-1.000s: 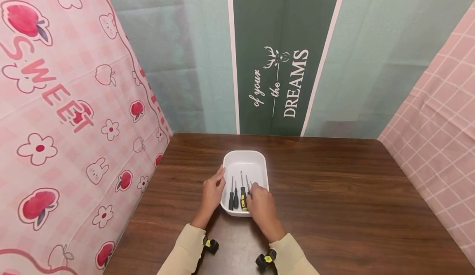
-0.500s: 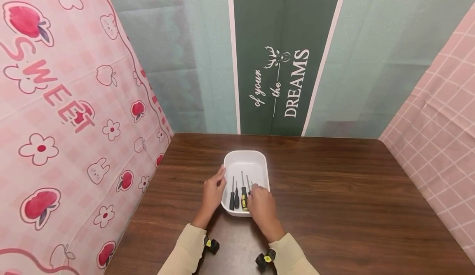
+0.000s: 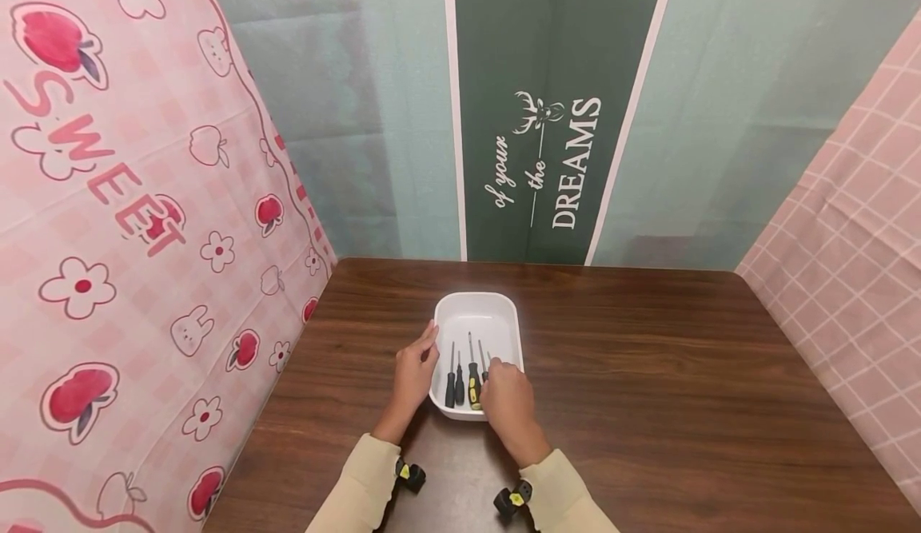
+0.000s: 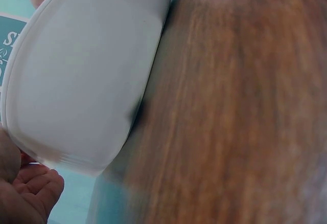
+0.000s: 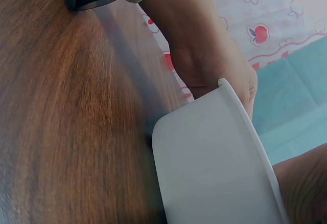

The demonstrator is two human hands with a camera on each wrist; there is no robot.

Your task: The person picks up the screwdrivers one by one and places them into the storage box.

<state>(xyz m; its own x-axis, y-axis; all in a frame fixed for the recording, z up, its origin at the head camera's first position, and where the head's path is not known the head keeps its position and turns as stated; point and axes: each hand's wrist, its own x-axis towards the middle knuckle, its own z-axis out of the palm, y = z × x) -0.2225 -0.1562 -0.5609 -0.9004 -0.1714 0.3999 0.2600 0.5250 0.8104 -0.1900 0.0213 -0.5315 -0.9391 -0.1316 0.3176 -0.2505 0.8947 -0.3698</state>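
Observation:
A white tray [image 3: 476, 306] lies on the wooden table, holding several screwdrivers side by side with their shafts pointing away from me. Two have black handles: one screwdriver [image 3: 450, 389] at the left and a shorter screwdriver [image 3: 460, 390] beside it. Right of them is a screwdriver with a yellow and black handle [image 3: 474, 389]. My left hand [image 3: 413, 369] grips the tray's left rim. Inside the tray's near right corner, my right hand [image 3: 508, 401] has curled fingers around a screwdriver, of which a thin shaft tip shows; its handle is hidden. Another shaft [image 3: 482, 355] stands just left of that hand.
The brown wooden table [image 3: 647, 373] extends to both sides of the tray and behind it. Printed cloths hang around it: a pink one [image 3: 144, 277] at left, a green one [image 3: 532, 53] at the back, a pink checked one [image 3: 863, 221] at right.

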